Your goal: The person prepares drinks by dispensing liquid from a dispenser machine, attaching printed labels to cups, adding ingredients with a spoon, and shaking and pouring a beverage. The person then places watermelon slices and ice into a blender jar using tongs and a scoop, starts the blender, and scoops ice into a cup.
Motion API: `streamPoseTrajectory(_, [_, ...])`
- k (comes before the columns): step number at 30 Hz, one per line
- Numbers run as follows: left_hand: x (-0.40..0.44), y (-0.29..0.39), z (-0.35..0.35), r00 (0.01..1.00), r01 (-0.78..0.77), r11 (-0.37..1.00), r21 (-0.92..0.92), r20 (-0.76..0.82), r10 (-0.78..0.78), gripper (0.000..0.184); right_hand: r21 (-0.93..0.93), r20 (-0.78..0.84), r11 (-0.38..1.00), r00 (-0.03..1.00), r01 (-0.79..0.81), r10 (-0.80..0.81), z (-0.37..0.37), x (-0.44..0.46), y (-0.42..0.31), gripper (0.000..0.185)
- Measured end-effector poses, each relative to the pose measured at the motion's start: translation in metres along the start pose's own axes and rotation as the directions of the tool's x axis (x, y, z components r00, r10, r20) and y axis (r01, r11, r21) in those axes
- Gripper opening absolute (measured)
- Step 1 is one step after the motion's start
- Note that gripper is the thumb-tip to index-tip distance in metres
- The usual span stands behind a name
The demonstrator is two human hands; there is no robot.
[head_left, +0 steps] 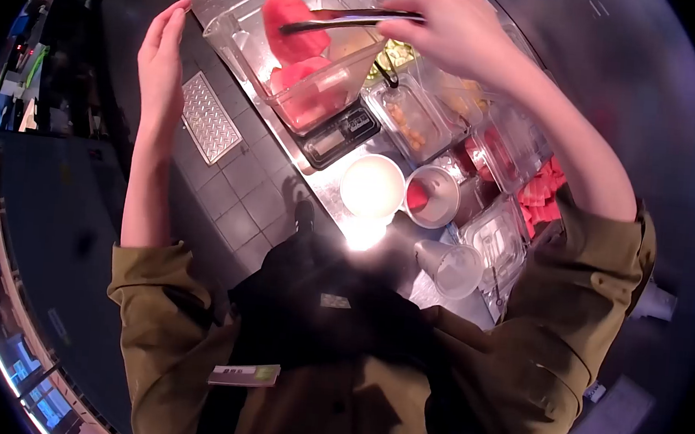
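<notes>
My right hand [448, 29] is closed around metal tongs [355, 18]. Between the tongs' tips is a large red piece of what looks like watermelon [285, 28], held over a clear rectangular container [234, 49]. More red pieces [305, 87] lie inside that container. My left hand [161, 68] is raised to the left of the container, fingers stretched out, seemingly apart from it and holding nothing. Nearer my body stand a bright white cup [373, 188] and a cup with a red piece inside [441, 193].
A black device like a scale [340, 139] sits by the container's near end. Lidded tubs [417, 112] and cut red fruit [541, 195] line the steel counter. A clear cup [456, 273] lies tilted near my body. Left of the counter's edge is tiled floor [243, 201].
</notes>
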State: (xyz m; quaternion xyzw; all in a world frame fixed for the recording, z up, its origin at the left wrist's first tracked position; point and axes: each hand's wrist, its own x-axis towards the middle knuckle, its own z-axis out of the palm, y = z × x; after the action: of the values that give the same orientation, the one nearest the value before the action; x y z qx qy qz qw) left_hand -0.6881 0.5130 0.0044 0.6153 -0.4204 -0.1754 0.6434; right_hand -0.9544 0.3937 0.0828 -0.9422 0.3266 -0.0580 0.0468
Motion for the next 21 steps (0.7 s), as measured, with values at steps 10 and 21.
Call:
streamPoseTrajectory(10, [-0.034, -0.011, 0.013, 0.994, -0.086, 0.996, 0.007, -0.063, 0.086, 0.028, -0.036, -0.071, 0.999, 0.997, 0.019, -0.021, -0.034, -0.006, -0.023, 0.037])
streamPoseTrajectory(21, [-0.151, -0.148, 0.121, 0.546, -0.643, 0.650, 0.405, 0.838, 0.018, 0.030, 0.435, -0.060, 0.817, 0.893, -0.379, 0.446, -0.035, -0.145, 0.102, 0.042])
